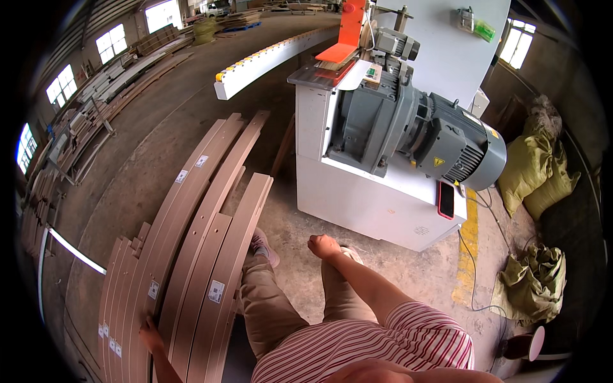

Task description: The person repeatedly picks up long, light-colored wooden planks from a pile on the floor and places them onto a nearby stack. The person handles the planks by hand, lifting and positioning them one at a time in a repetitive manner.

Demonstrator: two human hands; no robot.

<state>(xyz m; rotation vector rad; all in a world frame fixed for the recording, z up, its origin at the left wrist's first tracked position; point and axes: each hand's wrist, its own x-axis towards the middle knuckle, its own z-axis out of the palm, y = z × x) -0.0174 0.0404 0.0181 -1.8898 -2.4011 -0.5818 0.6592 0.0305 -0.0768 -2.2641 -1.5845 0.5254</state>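
To my left lies a stack of long brown boards [167,236], several with white labels, their ends stepped at different lengths. My left hand [151,336] is at the edge of one of these boards, beside a dark gap in the stack, with its fingers curled against the wood. My right hand [324,246] hangs in front of my right knee, fingers curled in and nothing visible in it. Between that hand and the white machine base [364,207] there is a strip of concrete floor.
A large grey motor [456,137] sits on the machine, with a phone [445,200] near the base's edge. An orange guard [350,32] and a roller conveyor [268,57] extend beyond. Yellowish sacks [527,169] and a cable [474,274] lie at right. My shoe [265,247] is beside the boards.
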